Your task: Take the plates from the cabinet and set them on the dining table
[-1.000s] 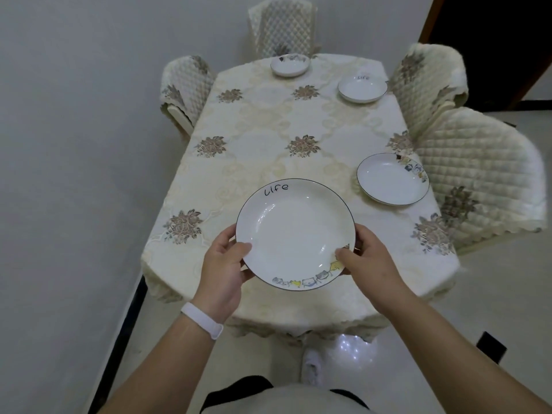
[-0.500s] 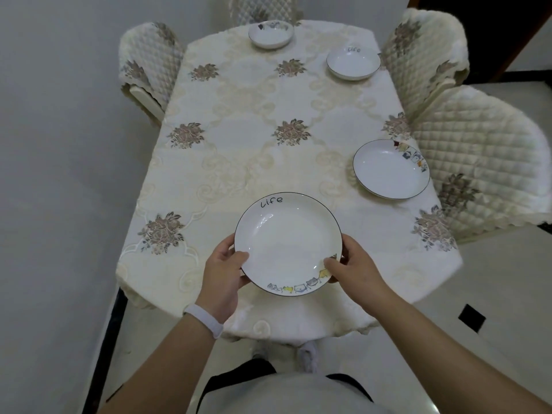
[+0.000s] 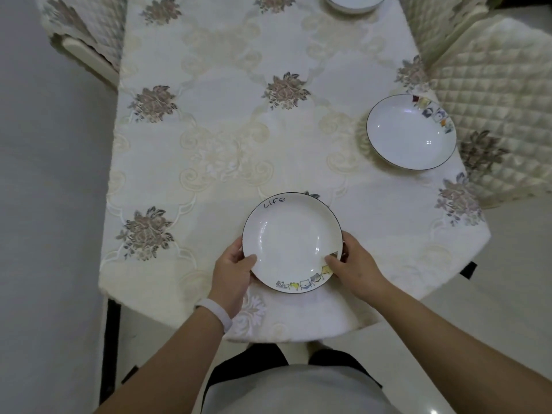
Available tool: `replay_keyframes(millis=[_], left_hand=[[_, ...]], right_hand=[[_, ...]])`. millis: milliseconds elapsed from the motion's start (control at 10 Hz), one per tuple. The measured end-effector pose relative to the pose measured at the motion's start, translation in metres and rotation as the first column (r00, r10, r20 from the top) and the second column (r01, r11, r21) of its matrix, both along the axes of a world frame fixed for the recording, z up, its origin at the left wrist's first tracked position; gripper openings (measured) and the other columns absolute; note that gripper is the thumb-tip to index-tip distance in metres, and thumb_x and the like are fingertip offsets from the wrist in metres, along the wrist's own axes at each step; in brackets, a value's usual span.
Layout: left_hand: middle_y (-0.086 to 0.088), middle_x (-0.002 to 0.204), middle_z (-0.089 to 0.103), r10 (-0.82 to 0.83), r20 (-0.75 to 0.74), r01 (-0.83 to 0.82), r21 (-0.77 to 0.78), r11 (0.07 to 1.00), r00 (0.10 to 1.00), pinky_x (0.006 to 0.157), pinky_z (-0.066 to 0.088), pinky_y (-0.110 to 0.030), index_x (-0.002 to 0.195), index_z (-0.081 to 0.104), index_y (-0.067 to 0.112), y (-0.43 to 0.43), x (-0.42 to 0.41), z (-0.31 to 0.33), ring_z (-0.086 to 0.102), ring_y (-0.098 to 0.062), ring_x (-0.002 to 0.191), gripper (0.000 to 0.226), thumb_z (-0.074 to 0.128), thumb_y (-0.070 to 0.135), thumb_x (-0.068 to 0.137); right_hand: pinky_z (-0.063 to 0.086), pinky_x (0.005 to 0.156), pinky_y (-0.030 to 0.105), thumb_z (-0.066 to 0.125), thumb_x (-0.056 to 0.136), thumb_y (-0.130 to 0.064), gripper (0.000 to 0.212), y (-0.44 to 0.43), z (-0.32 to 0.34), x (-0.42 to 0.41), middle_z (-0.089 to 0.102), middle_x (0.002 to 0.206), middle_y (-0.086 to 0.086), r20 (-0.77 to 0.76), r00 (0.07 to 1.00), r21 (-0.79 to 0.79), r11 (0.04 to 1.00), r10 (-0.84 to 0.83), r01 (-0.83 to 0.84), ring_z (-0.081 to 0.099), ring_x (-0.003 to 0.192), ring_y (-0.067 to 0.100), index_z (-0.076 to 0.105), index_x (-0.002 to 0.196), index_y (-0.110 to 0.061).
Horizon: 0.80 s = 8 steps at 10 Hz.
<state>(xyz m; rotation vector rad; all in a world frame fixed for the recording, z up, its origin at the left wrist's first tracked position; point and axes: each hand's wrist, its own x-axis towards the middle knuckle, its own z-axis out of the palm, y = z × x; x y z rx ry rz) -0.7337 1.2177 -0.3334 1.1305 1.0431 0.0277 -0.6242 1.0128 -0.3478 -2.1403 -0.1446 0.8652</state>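
A white plate [image 3: 291, 240] with a dark rim, the word "life" and small cartoon figures is held low over the near end of the dining table [image 3: 227, 138]. My left hand [image 3: 234, 271] grips its left rim with the thumb on top. My right hand [image 3: 354, 265] grips its right rim the same way. Whether the plate touches the cloth I cannot tell. A second white plate [image 3: 410, 132] lies on the table at the right edge. A third plate [image 3: 354, 3] shows partly at the top edge.
A cream tablecloth with flower patterns covers the table. Quilted chairs stand at the right [image 3: 495, 94] and the far left [image 3: 86, 28]. A grey wall [image 3: 44, 204] runs close along the table's left side. Pale floor tiles lie below.
The plate has come down and nearer to the table's front end, still in both hands. The view has moved closer to the table, so the far plates have left the frame.
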Motion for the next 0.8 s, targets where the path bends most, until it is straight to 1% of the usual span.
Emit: replay_keyframes(millis=[100, 200, 300, 400, 500, 600, 700, 800], left_hand=[[0.003, 0.089, 0.077, -0.018, -0.023, 0.018, -0.003, 1.000, 1.000, 0.082, 0.052, -0.042, 0.107, 0.067, 0.030, 0.005, -0.001, -0.007, 0.066, -0.019, 0.082, 0.050, 0.049, -0.013, 0.088], [-0.003, 0.099, 0.076, -0.037, -0.035, 0.037, 0.002, 0.999, 0.999, 0.088, 0.055, -0.045, 0.110, 0.068, 0.031, 0.008, -0.006, -0.014, 0.068, -0.024, 0.091, 0.051, 0.051, -0.011, 0.088], [-0.006, 0.099, 0.076, -0.055, -0.036, 0.055, 0.003, 0.998, 0.998, 0.087, 0.056, -0.048, 0.109, 0.069, 0.031, 0.011, -0.007, -0.015, 0.069, -0.026, 0.090, 0.050, 0.052, -0.011, 0.087], [-0.003, 0.094, 0.076, -0.082, -0.054, 0.081, -0.011, 0.997, 0.995, 0.083, 0.057, -0.044, 0.107, 0.068, 0.031, 0.015, -0.005, -0.010, 0.069, -0.024, 0.087, 0.050, 0.052, -0.012, 0.087], [-0.009, 0.100, 0.074, -0.115, -0.063, 0.113, -0.034, 0.993, 0.991, 0.084, 0.058, -0.043, 0.118, 0.065, 0.019, 0.021, -0.004, -0.006, 0.069, -0.027, 0.092, 0.044, 0.052, -0.010, 0.088], [-0.011, 0.115, 0.067, -0.192, -0.098, 0.203, 0.119, 0.972, 0.976, 0.086, 0.056, -0.039, 0.120, 0.060, 0.014, 0.031, -0.003, 0.000, 0.067, -0.019, 0.092, 0.035, 0.053, -0.002, 0.090], [0.001, 0.129, 0.048, -0.401, -0.211, 0.451, 0.495, 0.742, 0.891, 0.088, 0.045, -0.027, 0.134, 0.050, 0.018, 0.045, 0.000, 0.012, 0.057, -0.011, 0.105, 0.044, 0.059, 0.012, 0.091], [0.001, 0.138, 0.044, -0.544, -0.271, 0.544, 0.716, 0.438, 0.794, 0.101, 0.036, -0.024, 0.138, 0.047, 0.016, 0.057, 0.002, 0.028, 0.048, -0.016, 0.124, 0.047, 0.058, 0.017, 0.092]], right_hand=[[0.046, 0.081, 0.030, 0.063, 0.087, -0.017, 0.049, 0.003, -0.003, -0.001, 0.062, 0.107, -0.010, 0.001, 1.000, -0.024, 1.000, -0.003, 0.003, 0.060, 0.096, 0.014, 0.048, 0.133, -0.027], [0.047, 0.086, 0.031, 0.062, 0.088, -0.016, 0.052, 0.006, -0.002, -0.001, 0.062, 0.111, -0.009, -0.006, 1.000, -0.037, 0.999, -0.013, 0.012, 0.060, 0.101, 0.016, 0.046, 0.137, -0.028], [0.046, 0.085, 0.030, 0.061, 0.088, -0.015, 0.052, 0.007, -0.002, -0.001, 0.062, 0.110, -0.009, -0.004, 1.000, -0.049, 0.999, -0.024, 0.024, 0.060, 0.100, 0.015, 0.046, 0.137, -0.028], [0.046, 0.083, 0.030, 0.062, 0.089, -0.015, 0.050, 0.008, -0.002, -0.002, 0.061, 0.104, -0.011, -0.007, 1.000, -0.070, 0.997, -0.029, 0.028, 0.060, 0.096, 0.014, 0.047, 0.135, -0.026], [0.045, 0.081, 0.029, 0.063, 0.089, -0.019, 0.045, 0.009, -0.002, -0.001, 0.061, 0.100, -0.014, -0.018, 0.999, -0.078, 0.996, -0.043, 0.042, 0.060, 0.092, 0.011, 0.049, 0.132, -0.026], [0.047, 0.080, 0.031, 0.061, 0.092, -0.028, 0.035, 0.010, 0.003, 0.001, 0.063, 0.097, -0.011, -0.032, 0.998, -0.119, 0.992, -0.048, 0.044, 0.062, 0.093, 0.014, 0.051, 0.125, -0.026], [0.045, 0.078, 0.031, 0.056, 0.095, -0.033, 0.042, 0.008, 0.010, 0.012, 0.061, 0.097, -0.010, 0.035, 0.995, -0.166, 0.981, -0.094, 0.098, 0.061, 0.090, 0.014, 0.048, 0.135, -0.022], [0.044, 0.073, 0.029, 0.054, 0.096, -0.036, 0.045, 0.004, 0.026, 0.019, 0.059, 0.102, -0.008, 0.135, 0.985, -0.179, 0.975, -0.109, 0.132, 0.060, 0.087, 0.010, 0.047, 0.138, -0.020]])
